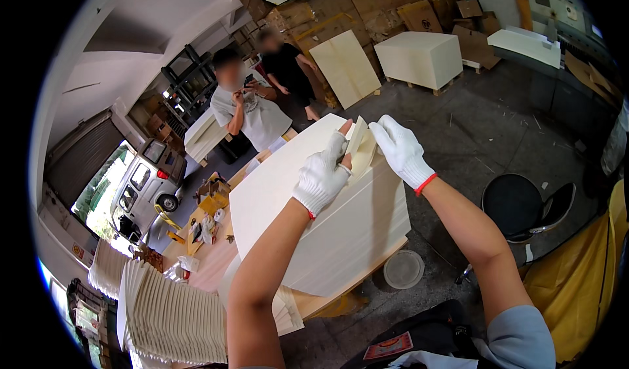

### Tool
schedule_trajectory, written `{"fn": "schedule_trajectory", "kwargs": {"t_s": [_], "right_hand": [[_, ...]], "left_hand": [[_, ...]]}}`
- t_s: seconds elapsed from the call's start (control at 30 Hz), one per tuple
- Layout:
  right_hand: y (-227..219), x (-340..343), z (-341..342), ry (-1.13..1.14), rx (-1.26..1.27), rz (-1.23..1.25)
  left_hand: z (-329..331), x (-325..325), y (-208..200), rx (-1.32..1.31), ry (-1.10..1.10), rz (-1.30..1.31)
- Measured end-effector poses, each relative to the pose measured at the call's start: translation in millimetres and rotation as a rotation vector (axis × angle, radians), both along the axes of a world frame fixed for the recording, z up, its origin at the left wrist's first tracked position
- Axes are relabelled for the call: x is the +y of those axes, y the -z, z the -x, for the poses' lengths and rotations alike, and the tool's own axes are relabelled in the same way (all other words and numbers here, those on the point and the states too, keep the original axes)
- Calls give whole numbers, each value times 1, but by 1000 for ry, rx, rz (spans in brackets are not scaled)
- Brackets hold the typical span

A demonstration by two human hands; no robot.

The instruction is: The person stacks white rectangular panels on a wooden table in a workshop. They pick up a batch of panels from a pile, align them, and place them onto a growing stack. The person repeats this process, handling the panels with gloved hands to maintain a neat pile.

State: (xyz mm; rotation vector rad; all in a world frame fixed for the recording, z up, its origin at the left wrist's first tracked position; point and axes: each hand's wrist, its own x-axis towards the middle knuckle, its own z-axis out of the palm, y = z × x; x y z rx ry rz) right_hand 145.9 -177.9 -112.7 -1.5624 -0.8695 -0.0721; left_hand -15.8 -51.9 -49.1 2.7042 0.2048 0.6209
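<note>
A tall stack of cream sheets [341, 238] stands on the workbench before me, and both my hands are at its near right edge. My left hand [321, 177] wears a white knit glove with bare thumb and index tips. Its fingers close on a narrow folded cream piece [359, 147] standing up from the stack's edge. On the other side of that piece, my right hand [398, 149], in a white glove with a red cuff, presses its fingers together against it. The right thumb is hidden.
Bundles of cream folded sheets [173, 316] lie at the lower left. Tools and a yellow box [213, 202] sit on the bench's far end. A black stool [512, 205] and a lidded bucket [403, 269] are to the right. Two people [252, 116] stand beyond the stack.
</note>
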Motion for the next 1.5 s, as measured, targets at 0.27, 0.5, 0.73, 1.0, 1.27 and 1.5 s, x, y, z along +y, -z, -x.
{"fn": "schedule_trajectory", "kwargs": {"t_s": [0.27, 0.5, 0.73, 1.0, 1.27, 1.5], "right_hand": [[-1, -2, 1, -70, 101, -33], [-6, -4, 3, -76, 129, 18], [-4, -1, 0, -20, 73, 31], [-5, -10, -11, -90, 145, 42], [-4, -41, -18, 235, -903, 347], [-21, -15, -6, -40, -219, 187]], "left_hand": [[-32, 18, 4, 5, -108, -93], [-21, 13, -4, 71, -51, 123], [-4, -14, -10, 158, -40, 94], [-8, -9, -4, 129, -10, 97], [-1, -8, -6, 46, -1, 194], [-5, -6, -4, 112, -28, 156]]}}
